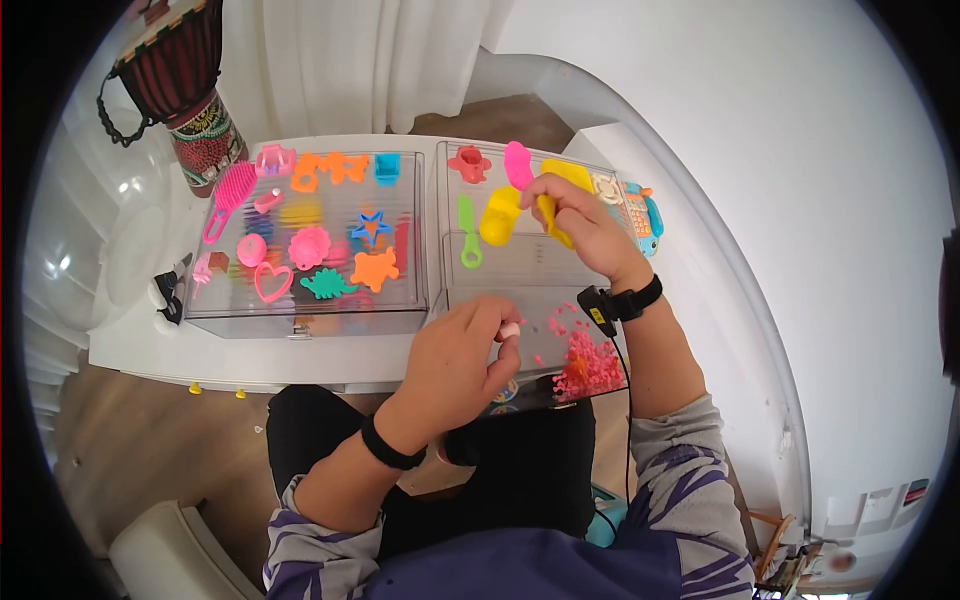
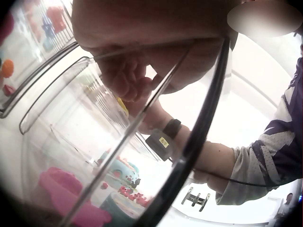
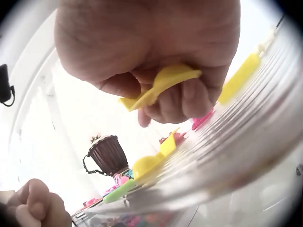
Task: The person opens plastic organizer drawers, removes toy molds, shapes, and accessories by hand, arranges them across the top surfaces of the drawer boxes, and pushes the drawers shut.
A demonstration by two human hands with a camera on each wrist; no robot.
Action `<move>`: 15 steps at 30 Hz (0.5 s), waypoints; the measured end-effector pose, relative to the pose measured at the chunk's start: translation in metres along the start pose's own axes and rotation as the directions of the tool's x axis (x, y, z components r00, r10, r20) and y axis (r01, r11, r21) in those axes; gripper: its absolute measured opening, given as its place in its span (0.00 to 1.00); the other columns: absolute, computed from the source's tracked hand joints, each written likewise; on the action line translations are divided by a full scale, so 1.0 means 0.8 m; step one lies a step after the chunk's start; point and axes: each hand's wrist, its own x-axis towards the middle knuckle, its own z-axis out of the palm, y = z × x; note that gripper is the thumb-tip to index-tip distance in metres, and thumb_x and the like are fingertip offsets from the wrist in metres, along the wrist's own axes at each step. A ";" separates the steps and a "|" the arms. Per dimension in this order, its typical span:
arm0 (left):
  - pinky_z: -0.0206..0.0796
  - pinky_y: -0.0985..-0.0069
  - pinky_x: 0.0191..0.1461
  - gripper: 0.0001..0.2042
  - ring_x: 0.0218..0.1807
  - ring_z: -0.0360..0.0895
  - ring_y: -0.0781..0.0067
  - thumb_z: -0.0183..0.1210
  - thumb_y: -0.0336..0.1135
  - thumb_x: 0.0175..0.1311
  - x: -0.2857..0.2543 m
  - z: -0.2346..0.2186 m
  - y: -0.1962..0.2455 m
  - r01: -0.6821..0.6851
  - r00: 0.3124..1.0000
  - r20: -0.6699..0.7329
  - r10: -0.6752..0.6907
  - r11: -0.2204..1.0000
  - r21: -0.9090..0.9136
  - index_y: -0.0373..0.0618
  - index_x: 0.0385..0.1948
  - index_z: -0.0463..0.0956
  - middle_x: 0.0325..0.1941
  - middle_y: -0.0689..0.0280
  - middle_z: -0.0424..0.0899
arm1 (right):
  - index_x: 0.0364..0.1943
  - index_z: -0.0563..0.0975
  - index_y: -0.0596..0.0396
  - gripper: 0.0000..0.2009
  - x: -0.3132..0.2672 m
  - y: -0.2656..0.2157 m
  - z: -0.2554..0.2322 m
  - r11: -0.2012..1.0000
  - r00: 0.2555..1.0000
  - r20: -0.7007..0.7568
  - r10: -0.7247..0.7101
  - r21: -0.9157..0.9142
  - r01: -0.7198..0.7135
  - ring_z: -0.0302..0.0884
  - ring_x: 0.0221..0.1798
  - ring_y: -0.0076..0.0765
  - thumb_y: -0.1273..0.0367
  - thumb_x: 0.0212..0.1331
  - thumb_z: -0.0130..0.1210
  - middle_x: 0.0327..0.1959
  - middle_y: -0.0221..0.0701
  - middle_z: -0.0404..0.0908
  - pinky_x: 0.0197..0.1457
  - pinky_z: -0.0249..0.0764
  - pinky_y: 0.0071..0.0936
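Observation:
My right hand (image 1: 585, 225) grips a yellow plastic piece (image 1: 553, 220) above the right clear box; in the right wrist view this piece (image 3: 173, 78) has a rounded bump and lies between thumb and curled fingers. A second yellow piece (image 1: 497, 217) with a round cup rests on the lid just left of that hand, beside a green spoon-like tool (image 1: 468, 232). My left hand (image 1: 455, 365), nearer the front edge, pinches a small whitish lump (image 1: 510, 330) between thumb and fingers.
Pink and red bits (image 1: 588, 368) lie at the right box's front. On the left box (image 1: 262, 325) are several molds, a star cutter (image 1: 371, 229) and a pink brush (image 1: 232, 195). A drum (image 1: 205, 130) stands behind; a toy phone (image 1: 643, 218) is at the right.

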 end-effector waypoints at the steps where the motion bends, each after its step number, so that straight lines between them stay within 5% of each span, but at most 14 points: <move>1: 0.80 0.60 0.47 0.11 0.42 0.88 0.52 0.68 0.27 0.74 0.000 0.000 0.000 0.001 1.000 0.002 -0.001 1.000 0.000 0.43 0.53 0.80 0.42 0.59 0.87 | 0.62 0.85 0.52 0.16 -0.001 -0.012 0.007 0.999 1.000 0.005 0.021 -0.038 -0.020 0.72 0.39 0.23 0.77 0.75 0.55 0.36 0.25 0.77 0.45 0.73 0.28; 2: 0.80 0.60 0.47 0.11 0.42 0.88 0.52 0.68 0.27 0.74 0.000 -0.001 0.001 0.002 1.000 0.003 -0.002 1.000 0.002 0.43 0.53 0.80 0.42 0.59 0.87 | 0.62 0.85 0.52 0.16 -0.003 -0.024 0.016 0.999 1.000 0.005 0.020 -0.035 -0.020 0.72 0.39 0.23 0.77 0.75 0.55 0.36 0.25 0.77 0.45 0.73 0.28; 4: 0.80 0.60 0.47 0.11 0.42 0.88 0.52 0.68 0.27 0.73 0.000 -0.001 0.001 0.004 1.000 0.012 -0.004 1.000 -0.010 0.43 0.53 0.81 0.42 0.59 0.87 | 0.61 0.88 0.52 0.15 -0.005 -0.043 0.029 0.948 0.999 0.019 -0.035 -0.316 0.039 0.75 0.42 0.23 0.72 0.72 0.71 0.38 0.26 0.81 0.47 0.73 0.27; 7: 0.80 0.60 0.46 0.11 0.41 0.88 0.54 0.69 0.28 0.73 0.001 0.000 0.000 -0.007 1.000 0.005 0.007 1.000 -0.005 0.43 0.53 0.81 0.41 0.59 0.87 | 0.59 0.91 0.52 0.19 0.005 -0.007 0.031 0.905 0.972 0.015 -0.236 -0.361 0.225 0.77 0.44 0.21 0.67 0.66 0.82 0.41 0.24 0.86 0.48 0.73 0.26; 10: 0.79 0.61 0.45 0.11 0.40 0.87 0.55 0.69 0.28 0.73 0.000 0.000 -0.002 -0.008 1.000 0.010 0.007 1.000 0.004 0.43 0.53 0.81 0.41 0.60 0.87 | 0.57 0.92 0.51 0.17 0.007 0.008 0.021 0.919 0.969 0.058 -0.241 -0.306 0.247 0.79 0.45 0.21 0.68 0.66 0.81 0.43 0.22 0.89 0.49 0.74 0.25; 15: 0.79 0.62 0.45 0.11 0.39 0.87 0.57 0.69 0.28 0.73 0.001 -0.001 0.000 0.005 1.000 0.019 -0.005 1.000 0.007 0.43 0.53 0.81 0.41 0.60 0.87 | 0.59 0.92 0.48 0.18 -0.013 -0.020 -0.007 0.964 0.993 0.118 0.008 -0.264 0.024 0.77 0.42 0.17 0.69 0.65 0.81 0.42 0.19 0.87 0.45 0.71 0.23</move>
